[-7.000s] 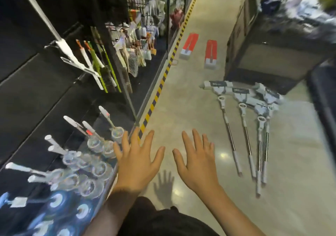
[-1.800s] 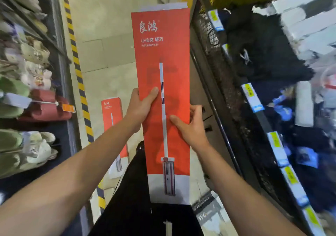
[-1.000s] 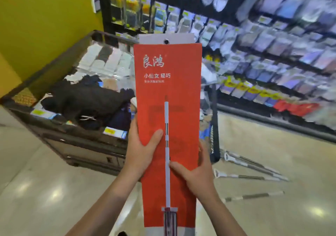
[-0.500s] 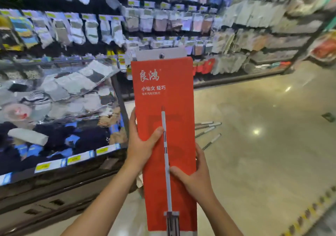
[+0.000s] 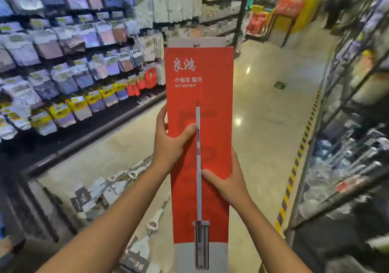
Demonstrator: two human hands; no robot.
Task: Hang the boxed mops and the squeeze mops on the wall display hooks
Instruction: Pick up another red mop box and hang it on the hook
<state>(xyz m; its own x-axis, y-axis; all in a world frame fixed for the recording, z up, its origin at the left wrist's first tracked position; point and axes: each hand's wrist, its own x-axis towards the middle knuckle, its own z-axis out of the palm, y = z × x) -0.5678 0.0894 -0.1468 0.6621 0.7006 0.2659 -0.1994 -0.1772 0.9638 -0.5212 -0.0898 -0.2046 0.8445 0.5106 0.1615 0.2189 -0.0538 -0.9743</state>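
Polished beige floor (image 5: 263, 138) runs down the aisle between two shelving runs: one on the left (image 5: 63, 62) packed with hanging packets, blurred, and one metal rack on the right (image 5: 347, 146). One red boxed mop (image 5: 200, 146) stands upright in mid-air at the centre, a white tab with a hang hole at its top. Both hands grasp it: the left hand (image 5: 170, 142) grips its left edge with the thumb across the front, the right hand (image 5: 227, 182) grips the right edge lower down. Squeeze mops (image 5: 117, 186) lie on the floor at lower left, at least three, their count unclear.
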